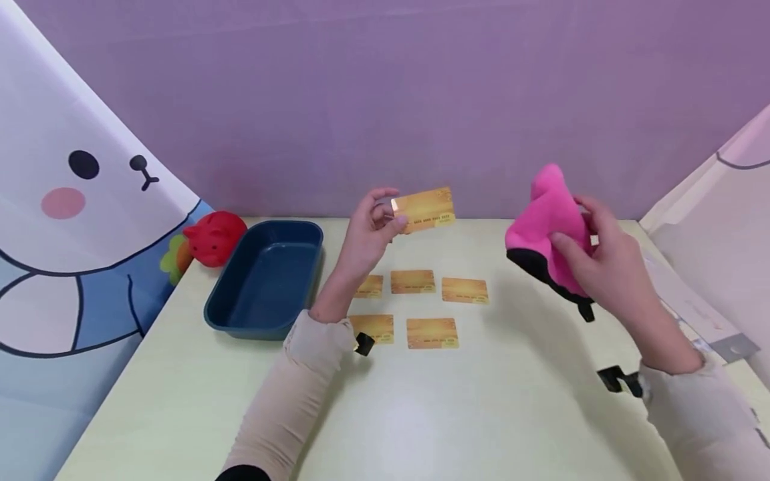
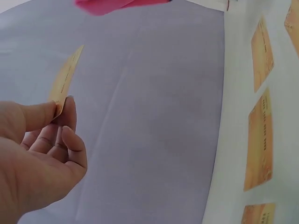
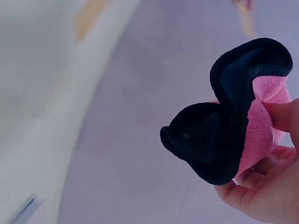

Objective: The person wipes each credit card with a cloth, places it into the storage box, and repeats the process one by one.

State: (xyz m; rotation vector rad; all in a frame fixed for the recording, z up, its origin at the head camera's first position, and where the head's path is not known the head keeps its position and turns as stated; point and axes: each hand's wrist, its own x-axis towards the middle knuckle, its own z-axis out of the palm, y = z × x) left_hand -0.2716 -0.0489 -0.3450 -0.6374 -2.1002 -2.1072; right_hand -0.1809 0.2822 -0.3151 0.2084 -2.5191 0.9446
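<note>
My left hand (image 1: 367,237) pinches a gold bank card (image 1: 430,207) between thumb and fingers, raised above the table. In the left wrist view the card (image 2: 67,81) appears nearly edge-on. Over on the right, my right hand (image 1: 613,267) grips a pink fabric pouch (image 1: 550,224) with black trim, also off the table. The right wrist view looks into the pouch (image 3: 259,135), whose black-lined mouth gapes and folds inward at the middle. More gold cards (image 1: 432,333) lie in two rows on the table below my left hand, some partly hidden by my left arm.
A dark blue tray (image 1: 218,319) stands left of the cards. Beside it at the back left is a red piggy bank (image 1: 214,238). A flat white box (image 1: 700,304) lies along the table's right edge. A purple cloth (image 1: 421,100) hangs behind the table (image 1: 457,401).
</note>
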